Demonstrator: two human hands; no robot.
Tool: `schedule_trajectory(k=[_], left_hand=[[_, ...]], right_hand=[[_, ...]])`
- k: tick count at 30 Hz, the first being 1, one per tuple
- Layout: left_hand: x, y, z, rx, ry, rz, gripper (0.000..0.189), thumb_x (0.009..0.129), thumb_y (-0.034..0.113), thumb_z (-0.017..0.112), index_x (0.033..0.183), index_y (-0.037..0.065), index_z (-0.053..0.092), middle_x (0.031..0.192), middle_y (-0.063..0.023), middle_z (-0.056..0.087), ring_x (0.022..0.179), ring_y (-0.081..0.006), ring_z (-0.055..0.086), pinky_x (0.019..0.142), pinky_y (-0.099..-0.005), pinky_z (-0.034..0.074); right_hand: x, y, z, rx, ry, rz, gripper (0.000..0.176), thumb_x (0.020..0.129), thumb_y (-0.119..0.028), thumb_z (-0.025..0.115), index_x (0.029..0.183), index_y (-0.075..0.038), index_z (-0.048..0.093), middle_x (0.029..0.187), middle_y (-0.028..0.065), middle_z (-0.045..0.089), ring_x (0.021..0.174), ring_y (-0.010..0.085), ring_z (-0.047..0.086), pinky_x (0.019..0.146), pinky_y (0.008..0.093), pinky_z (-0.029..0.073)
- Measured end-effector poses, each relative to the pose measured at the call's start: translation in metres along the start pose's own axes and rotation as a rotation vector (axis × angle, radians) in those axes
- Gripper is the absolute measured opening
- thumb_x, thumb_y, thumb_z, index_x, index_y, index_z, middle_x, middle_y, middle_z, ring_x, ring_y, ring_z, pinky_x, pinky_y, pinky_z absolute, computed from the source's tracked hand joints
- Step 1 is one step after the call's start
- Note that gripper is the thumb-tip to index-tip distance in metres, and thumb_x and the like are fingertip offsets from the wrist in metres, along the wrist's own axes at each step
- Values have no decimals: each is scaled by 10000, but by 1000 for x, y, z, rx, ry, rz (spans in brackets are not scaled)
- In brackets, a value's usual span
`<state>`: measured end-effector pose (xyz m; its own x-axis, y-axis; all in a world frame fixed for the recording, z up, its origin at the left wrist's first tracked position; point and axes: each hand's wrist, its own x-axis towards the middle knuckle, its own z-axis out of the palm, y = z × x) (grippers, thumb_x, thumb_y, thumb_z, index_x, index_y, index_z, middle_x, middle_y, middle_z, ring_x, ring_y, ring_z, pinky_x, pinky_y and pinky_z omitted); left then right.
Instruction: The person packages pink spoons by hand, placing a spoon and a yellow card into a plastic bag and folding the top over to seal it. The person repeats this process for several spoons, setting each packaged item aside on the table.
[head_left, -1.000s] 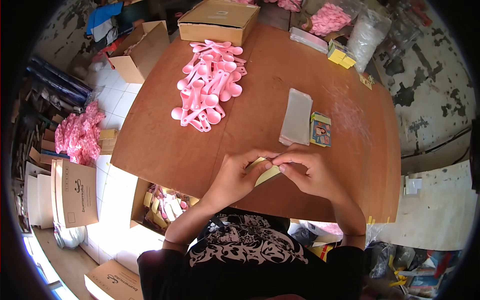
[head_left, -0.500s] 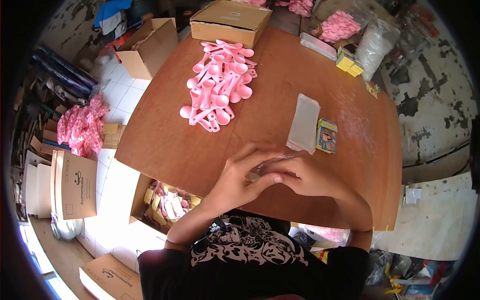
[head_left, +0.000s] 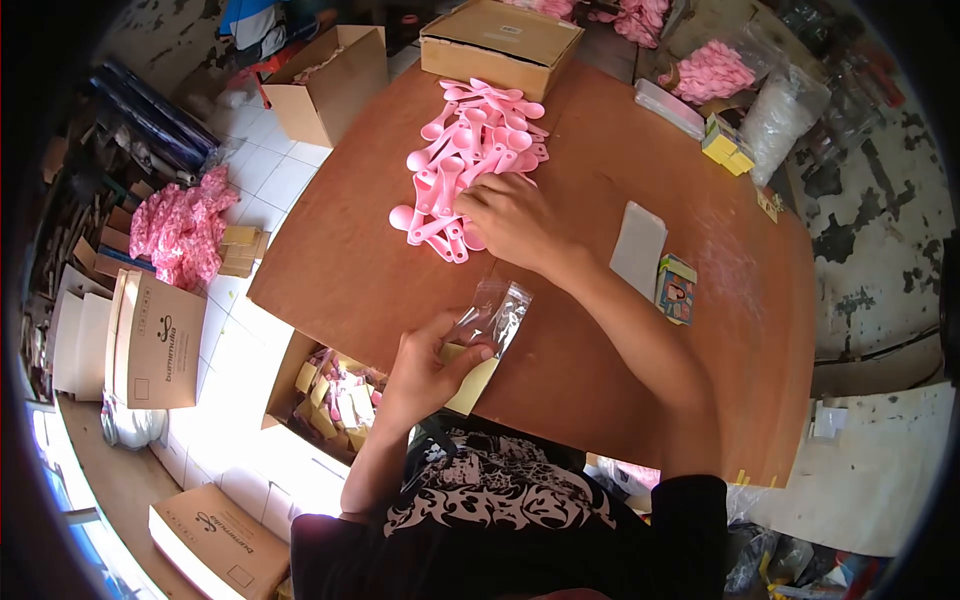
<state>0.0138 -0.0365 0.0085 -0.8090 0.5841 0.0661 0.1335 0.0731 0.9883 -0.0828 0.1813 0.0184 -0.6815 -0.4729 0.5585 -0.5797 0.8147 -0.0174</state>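
Observation:
My left hand [head_left: 425, 372] pinches a clear plastic bag [head_left: 508, 312] near the table's front edge. A pale yellow card [head_left: 474, 388] shows in the lower part of the bag, partly behind the thumb. My right hand [head_left: 512, 218] is at the near right side of a heap of pink plastic spoons [head_left: 460, 170], its fingers curled onto a spoon there. The fingertips are partly hidden among the spoons. Right of that forearm lie a stack of clear bags [head_left: 640, 245] and a small stack of printed cards [head_left: 677, 292].
A closed cardboard box [head_left: 500, 45] stands behind the spoons on the brown table [head_left: 330, 220]. Below the table's left front edge, an open carton [head_left: 285, 385] holds packed pieces. Yellow boxes [head_left: 727, 147] and a bulky clear plastic bundle [head_left: 785, 120] sit at the back right.
My hands, together around the plastic bag before, have parted. The right hand has moved forward to the spoon heap; the left keeps the bag, now lower and farther left.

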Motion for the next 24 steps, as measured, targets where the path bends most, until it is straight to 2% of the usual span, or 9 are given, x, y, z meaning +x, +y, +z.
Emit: schedule_trajectory(k=[2, 3, 9, 13, 15, 16, 18, 22, 24], left_hand=[[-2, 1, -2, -18, 16, -1, 411, 867, -8, 712, 1248, -51, 564, 903, -128, 736, 883, -128, 683, 803, -255, 519], [-3, 2, -3, -13, 20, -24, 409, 868, -3, 714, 1246, -51, 564, 903, -128, 736, 887, -132, 684, 809, -256, 517], [0, -2, -1, -43, 42, -16, 394, 867, 29, 726, 1225, -50, 582, 920, -135, 743, 897, -140, 694, 814, -273, 519], [7, -6, 2, -62, 61, 48, 391, 858, 56, 741, 1206, -56, 603, 951, -140, 748, 903, -137, 699, 807, -283, 523], [11, -6, 4, -70, 41, 9, 392, 856, 55, 741, 1207, -54, 604, 955, -139, 748, 901, -136, 699, 808, -281, 524], [14, -4, 6, -75, 24, -27, 393, 855, 54, 741, 1208, -51, 604, 959, -138, 748, 900, -135, 700, 808, -280, 525], [20, 3, 12, -83, 11, -16, 399, 855, 53, 740, 1214, -47, 601, 955, -137, 748, 896, -134, 701, 802, -278, 526], [32, 6, 31, -95, -81, 25, 460, 861, 17, 729, 1272, -55, 534, 921, -106, 738, 896, -117, 675, 798, -256, 513], [35, 14, 39, -100, -124, 36, 463, 860, 16, 730, 1274, -53, 534, 921, -105, 738, 896, -122, 680, 803, -257, 515]], right_hand=[[11, -1, 6, -237, -146, -64, 133, 795, -106, 663, 919, -75, 623, 865, 40, 669, 915, 205, 626, 830, 371, 482], [14, 1, 11, -256, -69, -123, 122, 791, -98, 640, 905, -66, 607, 828, 36, 658, 873, 192, 621, 813, 362, 476], [13, 7, 7, -263, -58, -216, 152, 783, -103, 626, 932, -73, 636, 763, 17, 656, 846, 181, 610, 819, 347, 457], [-10, 0, -29, -164, 57, -119, 205, 783, -62, 666, 988, -69, 656, 777, 29, 675, 839, 195, 624, 814, 346, 476], [-27, -7, -51, 237, 243, 198, 204, 828, 1, 690, 1026, -39, 657, 876, 51, 702, 842, 178, 642, 808, 335, 500], [-34, -12, -63, 232, 240, 201, 204, 828, 1, 690, 1026, -39, 657, 876, 51, 702, 842, 178, 642, 808, 335, 500], [-48, -23, -91, 837, 489, 599, 120, 874, -35, 700, 987, -10, 669, 929, 63, 703, 866, 140, 659, 763, 280, 516], [-62, -44, -143, 993, 506, 756, 146, 900, -78, 699, 1005, 18, 666, 942, 54, 691, 903, 104, 642, 784, 264, 508], [-67, -48, -154, 1037, 332, 829, 186, 874, -85, 730, 1016, 18, 665, 950, 54, 683, 899, 108, 643, 802, 274, 512]])
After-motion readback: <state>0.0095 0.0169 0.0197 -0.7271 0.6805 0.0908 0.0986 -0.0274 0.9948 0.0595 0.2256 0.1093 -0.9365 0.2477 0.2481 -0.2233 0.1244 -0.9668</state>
